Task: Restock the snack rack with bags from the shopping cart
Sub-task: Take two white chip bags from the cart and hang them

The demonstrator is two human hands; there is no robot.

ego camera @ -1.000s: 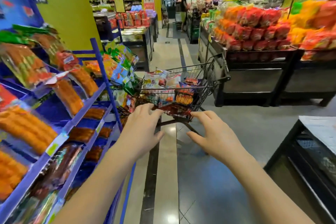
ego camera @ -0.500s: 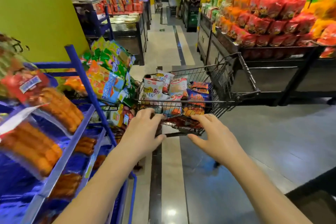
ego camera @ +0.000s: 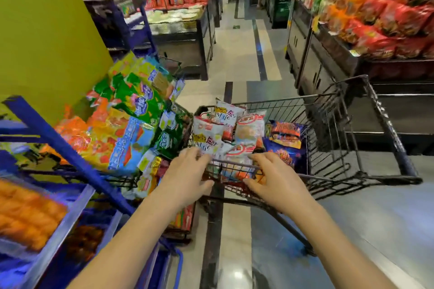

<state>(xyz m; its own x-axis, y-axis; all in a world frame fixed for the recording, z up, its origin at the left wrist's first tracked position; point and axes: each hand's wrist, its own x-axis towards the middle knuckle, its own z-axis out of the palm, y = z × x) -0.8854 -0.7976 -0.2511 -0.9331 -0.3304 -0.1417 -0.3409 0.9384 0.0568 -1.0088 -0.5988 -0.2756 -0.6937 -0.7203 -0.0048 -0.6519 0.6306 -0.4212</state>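
both hands sit at the near rim of the small black wire shopping cart [ego camera: 281, 100]: the left hand [ego camera: 187, 177] has its fingers bent over the top bar with the thumb below it, and the right hand [ego camera: 274, 182] grasps the same bar in the same way, though the left fingertips are hidden against a white printed snack bag [ego camera: 206, 138], so i cannot tell whether they also pinch it. the bags to restock lie in the cart, white ones to the left and dark blue and orange foil bags [ego camera: 285, 138] to the right, none lifted yet by the look of it. the black wire snack rack [ego camera: 122, 180] stands just beside the cart's left side, already heaped with green, orange and light blue bags [ego camera: 133, 110] that lean outward over its edge. the likeliest trouble is a nudge: if the cart rolls or swings left it may knock that leaning pile and spill it to the floor. adding more on top could start the same slide. the slanted blue metal shelf post [ego camera: 58, 143] is near the left forearm and could snag it on a reach.
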